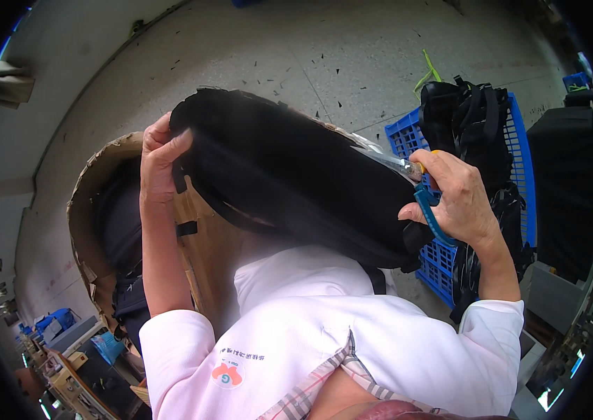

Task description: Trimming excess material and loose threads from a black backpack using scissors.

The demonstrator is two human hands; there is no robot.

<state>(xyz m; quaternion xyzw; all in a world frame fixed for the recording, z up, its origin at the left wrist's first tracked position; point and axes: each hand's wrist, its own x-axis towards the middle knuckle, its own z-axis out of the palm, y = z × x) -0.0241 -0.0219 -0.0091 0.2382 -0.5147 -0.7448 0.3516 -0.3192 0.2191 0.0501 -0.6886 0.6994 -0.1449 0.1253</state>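
A long black padded fabric piece (282,164) is stretched across in front of my white shirt, higher at its left end. My left hand (161,159) pinches that end between thumb and fingers. In my right hand (459,194) is a pair of scissors (396,165), with a teal-blue handle loop and a bit of yellow at the grip. The blades point left and lie along the far edge of the fabric, where a pale strip shows. Whether the blades are cutting into the edge I cannot tell.
At my left stands a cardboard box (88,178) with black bags (115,220) in it. On the right, a blue plastic crate (518,150) holds black strapped bags (482,119). A tall black block (564,189) stands beyond it. Small dark scraps dot the grey floor (296,52).
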